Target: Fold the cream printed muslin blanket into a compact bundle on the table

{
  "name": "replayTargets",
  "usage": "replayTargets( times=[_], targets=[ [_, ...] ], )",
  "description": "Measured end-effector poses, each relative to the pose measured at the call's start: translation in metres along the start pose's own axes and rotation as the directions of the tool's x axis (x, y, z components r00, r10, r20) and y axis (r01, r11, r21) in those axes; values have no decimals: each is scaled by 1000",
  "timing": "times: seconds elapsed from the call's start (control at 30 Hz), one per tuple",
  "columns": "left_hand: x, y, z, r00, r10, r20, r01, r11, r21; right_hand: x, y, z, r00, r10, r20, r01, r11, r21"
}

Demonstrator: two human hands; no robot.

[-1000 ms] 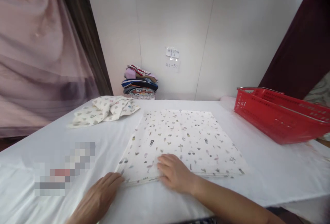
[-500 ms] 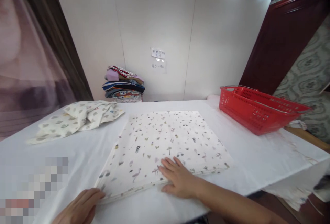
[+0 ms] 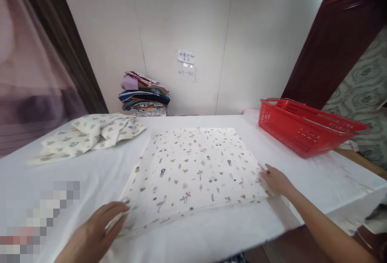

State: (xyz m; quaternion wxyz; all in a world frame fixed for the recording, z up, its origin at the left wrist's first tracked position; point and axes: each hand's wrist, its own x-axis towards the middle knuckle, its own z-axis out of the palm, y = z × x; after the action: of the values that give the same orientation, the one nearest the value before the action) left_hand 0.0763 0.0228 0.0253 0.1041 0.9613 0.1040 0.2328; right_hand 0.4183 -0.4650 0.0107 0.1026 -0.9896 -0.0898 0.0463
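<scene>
A folded white cloth (image 3: 193, 170) printed with small flamingos, palm trees and other motifs lies flat on the white-covered table. At its near left corner is my left hand (image 3: 98, 226), thumb and fingers closed on the edge. My right hand (image 3: 276, 180) grips the right edge close to the near right corner, its fingertips partly hidden by the fabric. Several layers show along the near edge of the cloth.
A crumpled cream cloth with grey shapes (image 3: 96, 134) rests at the table's left. Stacked folded fabrics (image 3: 145, 95) stand against the wall at the back. On the right is a red plastic basket (image 3: 302, 134). The white tabletop (image 3: 211, 230) ends close in front of me.
My right hand has moved from the middle of the near edge to the cloth's right edge. My left hand stays at the near left corner, its thumb now more visible.
</scene>
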Motion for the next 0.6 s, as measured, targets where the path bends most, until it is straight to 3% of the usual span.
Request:
replayTargets(
  times=[0.07, 0.17, 0.33, 0.47, 0.6],
  targets=[
    [13, 21, -5, 995, 54, 85, -51, 998, -34, 0, 7, -3, 998, 57, 35, -58, 997, 42],
    [27, 51, -4, 978, 169, 126, -158, 983, -89, -5, 11, -5, 984, 118, 132, -140, 976, 169],
    [43, 94, 7, 936, 307, 172, -275, 943, -187, -29, 9, -11, 915, 218, 339, -365, 806, 467],
    [58, 126, 17, 891, 408, 198, -343, 892, -296, -49, 4, -22, 891, 175, 418, -419, 671, 612],
    [73, 154, 25, 840, 514, 173, -422, 820, -387, -57, -1, -30, 891, 107, 441, -408, 616, 674]
  ],
)
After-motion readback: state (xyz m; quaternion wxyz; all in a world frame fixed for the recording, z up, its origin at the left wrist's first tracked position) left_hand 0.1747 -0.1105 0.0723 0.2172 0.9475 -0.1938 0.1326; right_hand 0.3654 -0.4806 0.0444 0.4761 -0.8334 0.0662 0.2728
